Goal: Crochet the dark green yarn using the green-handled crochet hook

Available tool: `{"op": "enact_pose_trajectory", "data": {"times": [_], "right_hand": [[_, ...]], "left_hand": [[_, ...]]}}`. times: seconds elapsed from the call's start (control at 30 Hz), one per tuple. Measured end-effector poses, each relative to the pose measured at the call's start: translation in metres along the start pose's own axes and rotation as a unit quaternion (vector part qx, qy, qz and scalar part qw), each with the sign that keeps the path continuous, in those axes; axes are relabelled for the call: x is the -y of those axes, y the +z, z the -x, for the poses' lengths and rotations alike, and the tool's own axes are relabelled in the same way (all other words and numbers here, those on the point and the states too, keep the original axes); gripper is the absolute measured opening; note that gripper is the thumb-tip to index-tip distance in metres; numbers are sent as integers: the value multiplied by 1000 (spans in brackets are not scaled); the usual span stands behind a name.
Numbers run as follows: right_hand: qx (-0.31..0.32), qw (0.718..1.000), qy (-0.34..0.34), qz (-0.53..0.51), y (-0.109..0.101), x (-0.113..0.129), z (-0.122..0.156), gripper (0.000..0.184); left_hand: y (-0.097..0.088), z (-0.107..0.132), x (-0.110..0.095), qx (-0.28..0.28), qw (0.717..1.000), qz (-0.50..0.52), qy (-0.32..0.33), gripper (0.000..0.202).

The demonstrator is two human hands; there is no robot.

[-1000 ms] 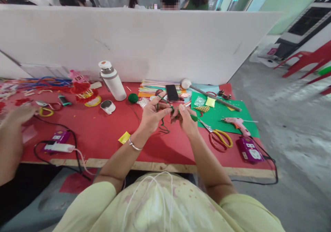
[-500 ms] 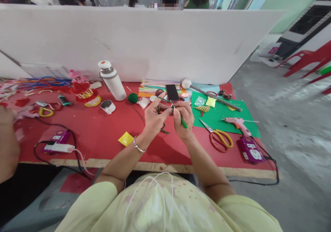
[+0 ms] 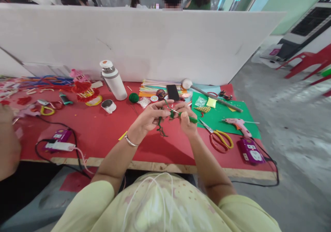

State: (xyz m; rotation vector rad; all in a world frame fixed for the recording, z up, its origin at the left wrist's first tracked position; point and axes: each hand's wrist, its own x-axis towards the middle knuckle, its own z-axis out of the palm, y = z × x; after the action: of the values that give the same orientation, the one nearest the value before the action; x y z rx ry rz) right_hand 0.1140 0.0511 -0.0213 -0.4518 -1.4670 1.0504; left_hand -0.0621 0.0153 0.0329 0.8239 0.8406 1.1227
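My left hand (image 3: 150,116) pinches a small piece of dark green yarn work (image 3: 160,125), whose loose end dangles toward the red table (image 3: 103,132). My right hand (image 3: 185,118) grips a green-handled crochet hook (image 3: 188,117), its metal tip poked into the yarn between my two hands. Both hands hover a little above the table. A strand runs back to a green yarn ball (image 3: 133,97) by the white bottle (image 3: 113,80).
Red and yellow scissors (image 3: 218,138), a pink glue gun (image 3: 238,124) and a purple power strip (image 3: 249,151) lie at right on and beside green paper (image 3: 227,116). A black phone (image 3: 172,92) rests on stacked papers. Another person's arm (image 3: 9,142) is at far left. A white partition stands behind.
The hook has swung from pointing down to lying level, with its tip in the yarn. My left hand's fingers have closed lower over the yarn work. The arm at far left has drawn back.
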Motion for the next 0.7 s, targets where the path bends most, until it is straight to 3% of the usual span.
{"op": "enact_pose_trajectory", "data": {"times": [0.2, 0.3, 0.4, 0.57, 0.7], "right_hand": [[29, 999, -12, -28, 0, 7, -1, 41], [19, 1000, -12, 17, 1, 8, -1, 48], [9, 994, -64, 94, -1, 11, -3, 52], [88, 963, -190, 168, -16, 22, -16, 40], [161, 936, -234, 208, -30, 31, -25, 31]], "left_hand": [[9, 0, 3, -15, 997, 45, 54, 65], [11, 1, 5, -23, 996, 40, 70, 67], [10, 2, 4, -41, 996, 16, 83, 71], [2, 6, -4, 23, 1000, 1, 2, 70], [-4, 8, -8, 52, 998, -19, -36, 73]]}}
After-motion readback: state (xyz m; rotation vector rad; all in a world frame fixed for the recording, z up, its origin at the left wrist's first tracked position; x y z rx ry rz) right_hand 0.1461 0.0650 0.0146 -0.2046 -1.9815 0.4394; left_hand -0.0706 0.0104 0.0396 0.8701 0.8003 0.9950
